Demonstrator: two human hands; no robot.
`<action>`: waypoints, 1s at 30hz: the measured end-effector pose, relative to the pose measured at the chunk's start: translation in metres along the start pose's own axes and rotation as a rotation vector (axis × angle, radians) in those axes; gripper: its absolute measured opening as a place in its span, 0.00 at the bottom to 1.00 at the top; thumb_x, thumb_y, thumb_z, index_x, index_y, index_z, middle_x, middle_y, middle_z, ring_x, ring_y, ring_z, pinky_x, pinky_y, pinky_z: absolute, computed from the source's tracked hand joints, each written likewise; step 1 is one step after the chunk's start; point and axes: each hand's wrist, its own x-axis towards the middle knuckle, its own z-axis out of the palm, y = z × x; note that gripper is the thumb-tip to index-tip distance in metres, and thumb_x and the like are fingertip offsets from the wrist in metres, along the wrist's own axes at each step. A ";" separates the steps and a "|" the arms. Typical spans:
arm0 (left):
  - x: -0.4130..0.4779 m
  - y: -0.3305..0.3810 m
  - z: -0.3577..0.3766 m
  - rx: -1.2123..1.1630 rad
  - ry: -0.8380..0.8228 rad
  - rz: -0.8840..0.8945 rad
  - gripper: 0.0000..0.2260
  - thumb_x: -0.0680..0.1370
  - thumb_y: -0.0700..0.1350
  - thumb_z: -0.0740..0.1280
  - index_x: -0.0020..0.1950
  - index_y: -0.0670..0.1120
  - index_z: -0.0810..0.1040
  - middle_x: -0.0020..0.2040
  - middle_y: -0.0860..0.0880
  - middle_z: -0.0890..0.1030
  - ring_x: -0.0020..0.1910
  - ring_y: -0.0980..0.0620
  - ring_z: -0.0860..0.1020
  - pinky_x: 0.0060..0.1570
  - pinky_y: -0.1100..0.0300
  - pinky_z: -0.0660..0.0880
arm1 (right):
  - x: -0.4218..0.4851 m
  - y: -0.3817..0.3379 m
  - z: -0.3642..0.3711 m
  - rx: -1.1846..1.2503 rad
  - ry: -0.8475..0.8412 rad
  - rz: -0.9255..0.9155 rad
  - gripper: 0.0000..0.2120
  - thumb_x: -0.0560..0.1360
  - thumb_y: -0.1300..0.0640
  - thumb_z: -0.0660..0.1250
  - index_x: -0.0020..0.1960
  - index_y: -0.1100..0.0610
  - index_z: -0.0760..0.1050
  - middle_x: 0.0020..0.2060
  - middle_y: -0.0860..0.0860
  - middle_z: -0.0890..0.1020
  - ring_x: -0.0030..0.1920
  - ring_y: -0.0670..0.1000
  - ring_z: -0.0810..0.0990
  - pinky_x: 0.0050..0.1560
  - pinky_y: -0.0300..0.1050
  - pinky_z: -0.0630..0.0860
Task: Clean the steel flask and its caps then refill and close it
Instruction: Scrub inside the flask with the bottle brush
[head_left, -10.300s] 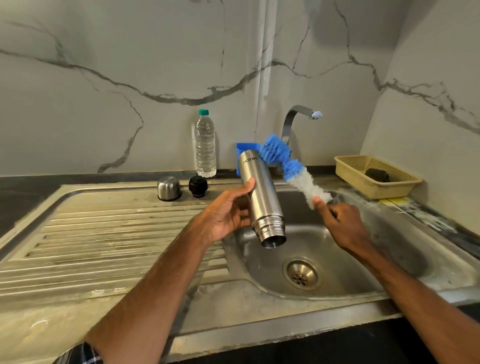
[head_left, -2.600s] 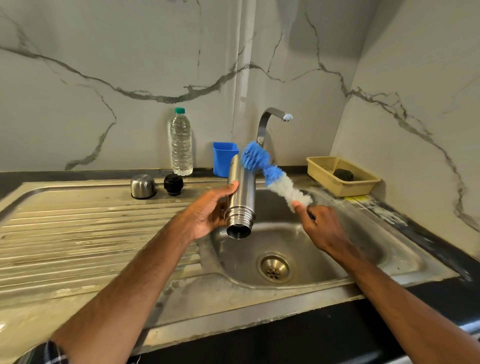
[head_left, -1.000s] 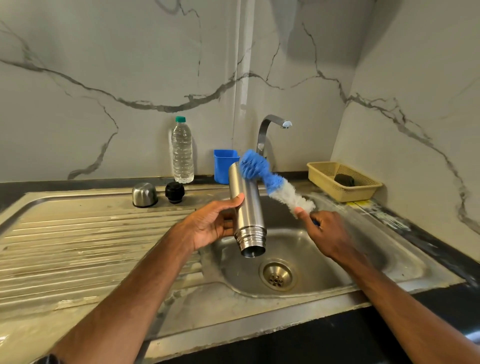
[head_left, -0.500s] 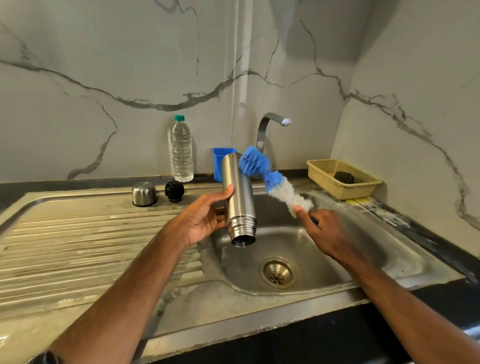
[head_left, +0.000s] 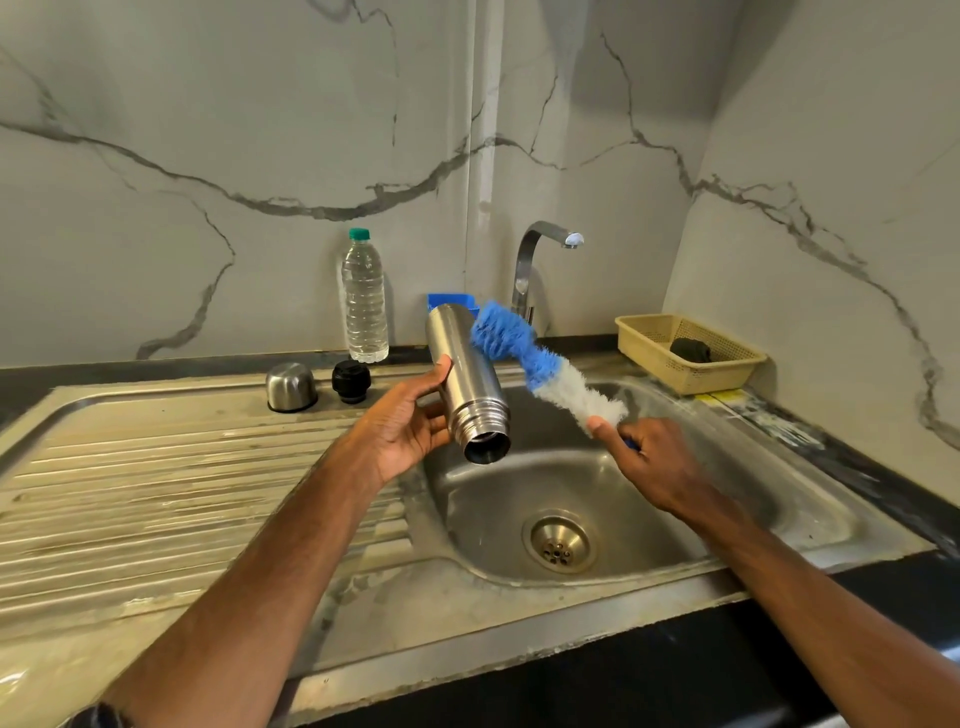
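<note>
My left hand (head_left: 402, 428) grips the steel flask (head_left: 465, 376) around its lower body, mouth tilted down towards me over the sink basin (head_left: 753, 499). My right hand (head_left: 652, 462) holds the handle of a blue and white bottle brush (head_left: 540, 364); its blue bristle end presses against the flask's upper side. The steel outer cap (head_left: 291, 387) and the black inner cap (head_left: 351, 382) stand on the draining board behind my left hand.
A clear plastic water bottle (head_left: 364, 301) with a green lid stands at the wall. A blue cup (head_left: 451, 301) sits behind the flask. The tap (head_left: 540, 265) arches over the basin. A yellow basket (head_left: 688, 351) with a dark scrubber sits at the right.
The flask has tilted and shifted slightly in my left hand, its base leaning further left. The brush still rubs along its outer side.
</note>
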 end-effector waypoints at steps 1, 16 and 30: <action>0.001 0.000 0.000 0.001 0.001 0.001 0.26 0.75 0.47 0.74 0.70 0.38 0.72 0.48 0.41 0.85 0.43 0.45 0.86 0.36 0.54 0.82 | -0.001 0.001 0.001 0.005 -0.016 -0.026 0.32 0.80 0.33 0.57 0.25 0.53 0.68 0.19 0.46 0.66 0.20 0.45 0.63 0.25 0.47 0.65; 0.004 0.004 -0.007 0.005 0.020 0.019 0.21 0.78 0.46 0.72 0.68 0.38 0.74 0.46 0.44 0.86 0.41 0.47 0.86 0.33 0.56 0.82 | -0.003 -0.002 0.001 0.005 -0.034 -0.090 0.32 0.79 0.31 0.56 0.24 0.51 0.65 0.19 0.45 0.65 0.20 0.46 0.63 0.26 0.46 0.64; 0.009 0.010 -0.019 -0.124 0.061 0.025 0.19 0.80 0.47 0.69 0.68 0.39 0.75 0.49 0.45 0.83 0.48 0.46 0.82 0.39 0.55 0.84 | -0.007 -0.009 -0.003 0.015 0.002 -0.170 0.29 0.80 0.35 0.59 0.24 0.47 0.62 0.17 0.44 0.63 0.19 0.46 0.62 0.24 0.41 0.58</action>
